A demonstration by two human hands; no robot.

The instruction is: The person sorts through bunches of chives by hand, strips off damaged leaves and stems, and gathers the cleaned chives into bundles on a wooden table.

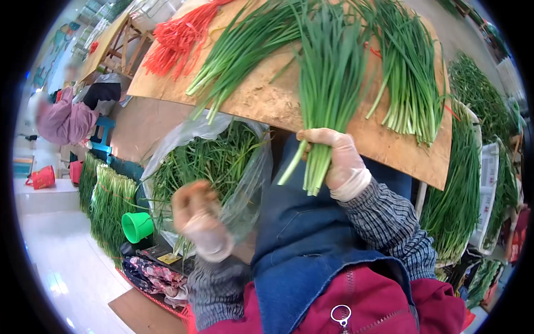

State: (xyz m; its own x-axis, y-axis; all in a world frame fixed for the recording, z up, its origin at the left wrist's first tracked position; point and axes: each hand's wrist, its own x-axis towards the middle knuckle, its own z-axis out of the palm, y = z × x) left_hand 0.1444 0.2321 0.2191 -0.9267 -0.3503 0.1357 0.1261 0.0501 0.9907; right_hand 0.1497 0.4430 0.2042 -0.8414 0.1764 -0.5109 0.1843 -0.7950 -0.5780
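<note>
My right hand point(340, 161), in a thin pale glove, is closed around the lower stems of a bunch of garlic chives point(332, 83). The leaves point away over the wooden board point(261, 100), and the pale stem ends stick out below my fist. One thick stem angles to the left of the others. My left hand point(201, 220), also gloved with orange-tinted fingertips, is blurred by motion. It hovers above a clear plastic bag point(258, 195) holding loose green leaves point(206, 161); whether its fingers grip anything cannot be made out.
More chives lie on the board at left point(245, 44) and right point(409, 72), near a heap of red ties point(181, 36). A green bucket point(137, 227) and upright chive bundles point(114, 195) stand at left. Chives fill a crate point(453, 189) at right. Another person point(67, 119) sits far left.
</note>
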